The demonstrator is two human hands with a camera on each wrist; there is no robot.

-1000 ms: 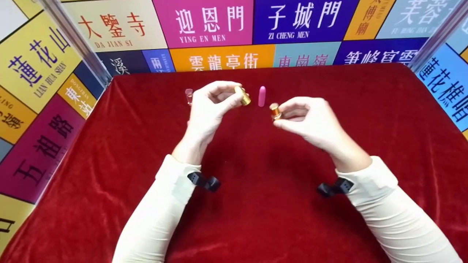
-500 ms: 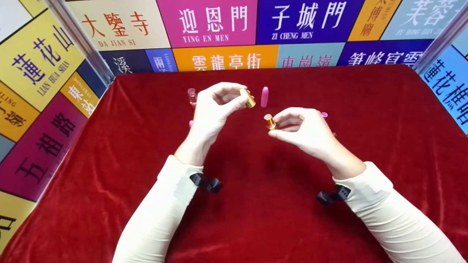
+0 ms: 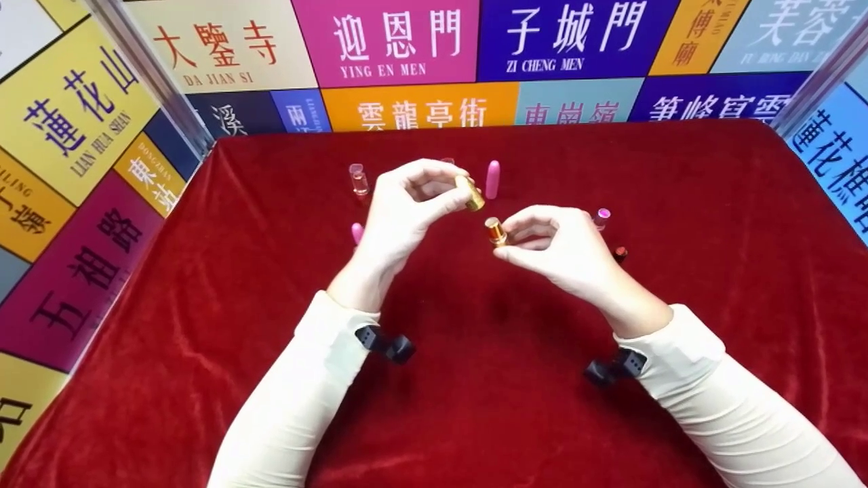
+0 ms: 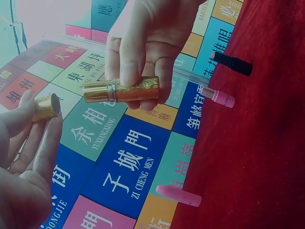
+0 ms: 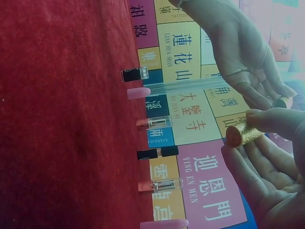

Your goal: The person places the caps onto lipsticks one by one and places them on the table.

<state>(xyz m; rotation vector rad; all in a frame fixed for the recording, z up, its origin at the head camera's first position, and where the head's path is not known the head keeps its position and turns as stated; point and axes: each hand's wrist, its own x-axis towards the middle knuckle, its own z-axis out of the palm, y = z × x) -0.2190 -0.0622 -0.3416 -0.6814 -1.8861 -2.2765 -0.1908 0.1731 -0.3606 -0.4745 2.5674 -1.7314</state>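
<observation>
My left hand (image 3: 407, 210) pinches a gold lipstick cap (image 3: 470, 193) between thumb and fingers; its hollow end shows in the left wrist view. Lower and to the right, my right hand (image 3: 566, 245) grips a gold lipstick tube (image 3: 496, 232) by its textured base (image 4: 138, 89). The smooth upper part (image 4: 96, 91) points up, and a narrow ring divides the two. Cap and tube are held apart, with a small gap between them, above the red cloth. Just behind the hands a pink bullet-shaped lipstick (image 3: 493, 179) stands upright.
Other lipsticks stand on the red cloth (image 3: 434, 379): a clear-topped one (image 3: 359, 179) and a pink one (image 3: 357, 234) at left, a magenta-topped one (image 3: 602, 215) and a dark one (image 3: 620, 254) at right. Sign-covered panels (image 3: 386, 41) rise behind.
My right hand has come down and left with the gold tube, uncovering lipsticks behind it. My left hand has shifted slightly right and down with the cap, bringing the two pieces closer.
</observation>
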